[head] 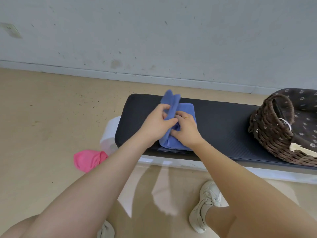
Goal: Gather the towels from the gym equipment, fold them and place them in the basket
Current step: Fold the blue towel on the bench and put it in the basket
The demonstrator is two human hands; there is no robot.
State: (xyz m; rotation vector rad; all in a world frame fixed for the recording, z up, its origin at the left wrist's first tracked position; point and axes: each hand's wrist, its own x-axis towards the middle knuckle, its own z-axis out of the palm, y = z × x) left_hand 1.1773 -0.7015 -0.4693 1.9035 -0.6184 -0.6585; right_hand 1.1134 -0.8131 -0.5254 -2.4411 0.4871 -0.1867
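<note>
A blue towel lies partly folded on the left end of a black padded bench. My left hand pinches one raised flap of it, which stands up toward the wall. My right hand presses down on the folded part beside it, fingers tucked into the cloth. A dark brown wicker basket with a flowered lining stands on the bench's right end, with a cream cloth showing at its rim. A pink towel lies crumpled on the floor, left of the bench.
The bench rests on a white frame close to a grey wall. The floor is beige. My legs and white shoes are right in front of the bench.
</note>
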